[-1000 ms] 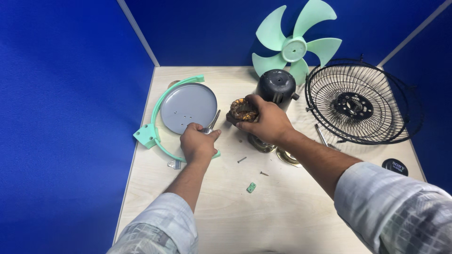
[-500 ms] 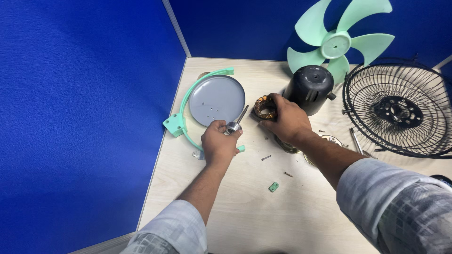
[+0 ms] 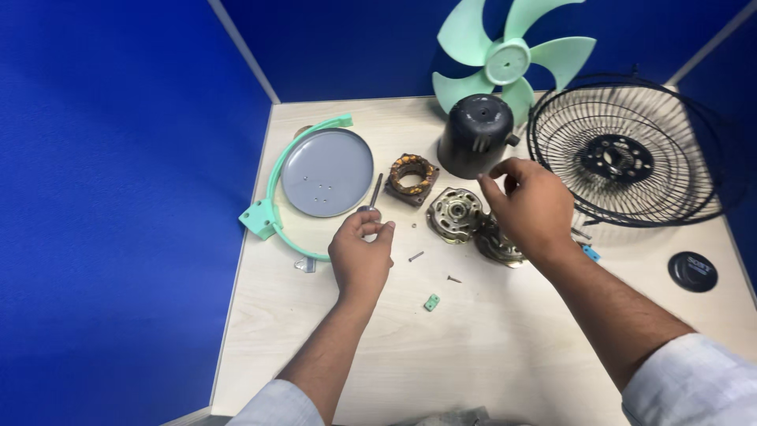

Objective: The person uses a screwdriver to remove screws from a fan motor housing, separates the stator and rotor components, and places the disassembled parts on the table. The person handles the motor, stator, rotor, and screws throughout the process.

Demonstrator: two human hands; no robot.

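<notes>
Head view: right hand (image 3: 527, 207) is hovering with fingers loosely spread over two metal motor end plates (image 3: 455, 214), no longer gripping the copper-wound stator (image 3: 412, 176), which is now lying free on the surface (image 3: 505, 347) just left of the black motor housing (image 3: 475, 136). Left hand (image 3: 361, 254) is pinching the near end of a slim screwdriver (image 3: 374, 193), as earlier. Grey disc (image 3: 326, 173) in green ring (image 3: 272, 207) is sitting far left; wire guard (image 3: 627, 158) far right. Loose screws (image 3: 415, 256) are lying between the hands.
</notes>
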